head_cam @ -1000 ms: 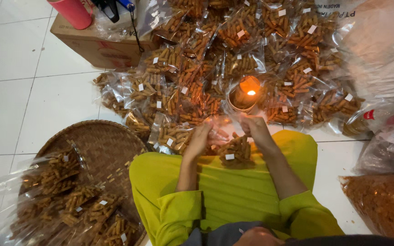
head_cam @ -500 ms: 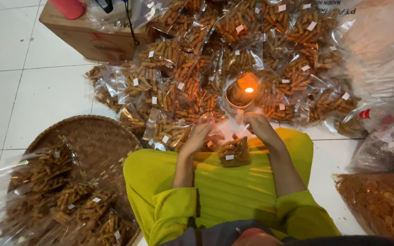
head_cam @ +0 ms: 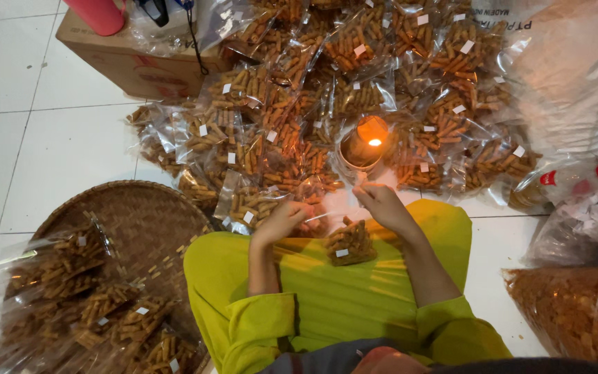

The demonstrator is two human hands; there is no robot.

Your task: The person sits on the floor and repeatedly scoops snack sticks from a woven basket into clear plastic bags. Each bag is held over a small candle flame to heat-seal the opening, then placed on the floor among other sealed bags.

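The left hand (head_cam: 282, 221) and the right hand (head_cam: 382, 204) hold a small clear bag (head_cam: 347, 239) of brown snack sticks between them, over the lap of a person in yellow-green clothes. The left hand is curled, its fingers pinched on the bag's open top at its left end. The right hand is also closed, fingertips gripping the same top edge at its right end, so the plastic is stretched between the two hands. The filled part of the bag hangs below the hands and rests on the lap, with a small white label on its front.

Just beyond the right hand, close to its fingertips, stands a small lamp (head_cam: 363, 145) with a lit flame in a round holder. Beyond both hands, a pile of packed bags (head_cam: 327, 90) of the same sticks spreads across the white tiled floor (head_cam: 50, 138). Farther off, beyond and to the left of the left hand, is a cardboard box (head_cam: 126, 59) with a pink cup (head_cam: 98, 14) on it. Left of the left hand, a round woven tray (head_cam: 143, 221) lies on the floor, carrying more bagged sticks (head_cam: 98, 305). Right of the right hand, well apart, sit a big sack of loose sticks (head_cam: 576, 318) and a large white plastic bag (head_cam: 569, 76).
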